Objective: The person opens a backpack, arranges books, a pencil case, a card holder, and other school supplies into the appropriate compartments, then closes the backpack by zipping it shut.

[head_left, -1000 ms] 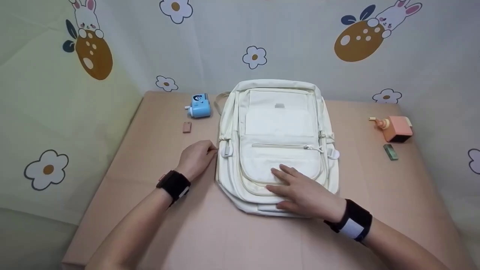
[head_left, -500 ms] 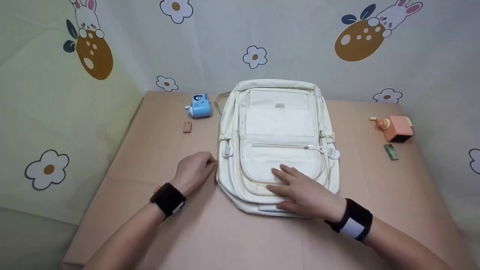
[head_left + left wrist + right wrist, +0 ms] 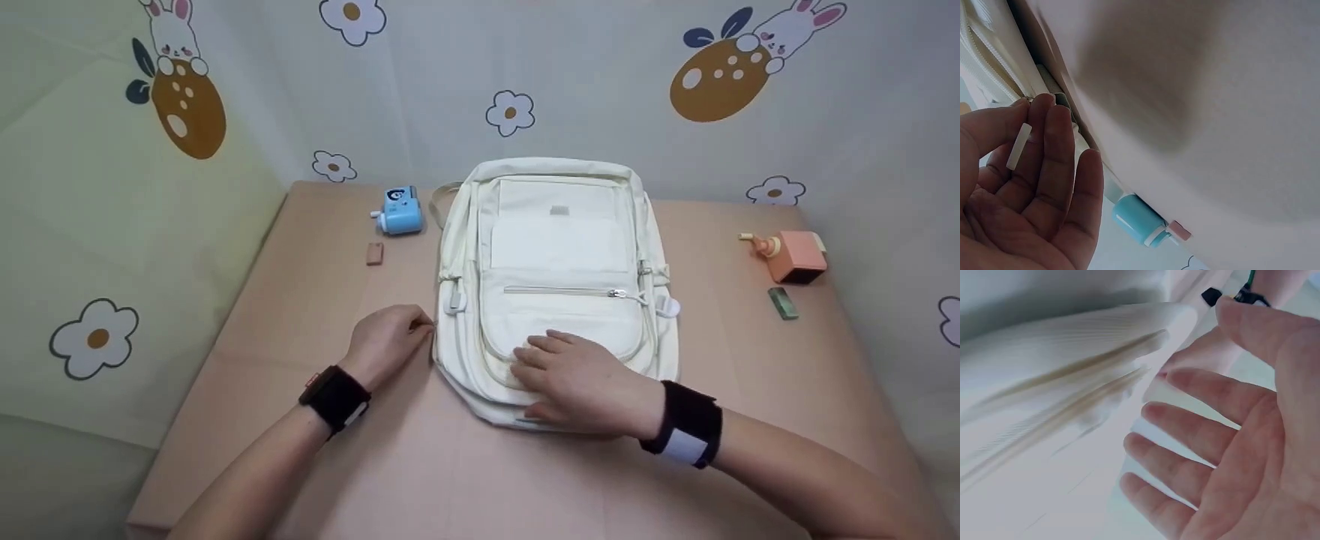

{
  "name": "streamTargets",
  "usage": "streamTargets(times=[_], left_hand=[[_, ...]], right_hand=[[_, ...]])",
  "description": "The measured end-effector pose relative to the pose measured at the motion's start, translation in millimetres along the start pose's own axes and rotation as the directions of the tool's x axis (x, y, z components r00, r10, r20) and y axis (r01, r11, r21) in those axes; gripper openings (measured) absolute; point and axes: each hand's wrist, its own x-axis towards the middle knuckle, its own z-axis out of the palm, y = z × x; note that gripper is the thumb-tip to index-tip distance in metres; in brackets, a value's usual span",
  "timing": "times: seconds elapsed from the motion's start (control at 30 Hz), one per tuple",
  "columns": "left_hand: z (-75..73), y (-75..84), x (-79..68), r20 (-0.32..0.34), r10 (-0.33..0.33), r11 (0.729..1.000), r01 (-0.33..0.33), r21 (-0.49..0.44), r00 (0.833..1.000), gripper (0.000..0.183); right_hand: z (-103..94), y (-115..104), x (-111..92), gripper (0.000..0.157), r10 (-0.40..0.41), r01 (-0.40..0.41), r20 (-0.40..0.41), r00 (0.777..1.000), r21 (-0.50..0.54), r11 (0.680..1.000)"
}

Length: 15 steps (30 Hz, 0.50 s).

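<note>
A cream backpack (image 3: 562, 244) lies front side up on the table. At its left side, my left hand (image 3: 384, 341) pinches a zipper pull (image 3: 1019, 147) between thumb and forefinger. The pull's pale tab hangs down inside the hand in the left wrist view, and a zipper track (image 3: 996, 63) runs away from the fingertips along the bag. Over the bag's lower front is my right hand (image 3: 583, 381), its fingers extended and slightly spread. Whether its fingertips press the fabric is hard to tell. A short front pocket zipper (image 3: 562, 291) crosses the bag above this hand.
A blue crank pencil sharpener (image 3: 401, 211) and a small pink eraser (image 3: 375, 253) are left of the backpack. To its right stand an orange crank sharpener (image 3: 796, 256) and a green eraser (image 3: 783, 304). A patterned cloth wall (image 3: 592, 82) rises behind the table.
My left hand slid along the bag's left side toward me, then stayed there. My right hand has shifted a little left across the lower front. The backpack keeps its place.
</note>
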Motion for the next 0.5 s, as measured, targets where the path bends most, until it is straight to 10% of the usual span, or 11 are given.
streamTargets(times=[0.5], left_hand=[[0.2,-0.7,-3.5,-0.035,0.022,1.0,-0.021,0.008,0.999,0.005]], right_hand=[[25.4,-18,47,0.058,-0.053,0.051,-0.005,0.999,-0.197,0.979]])
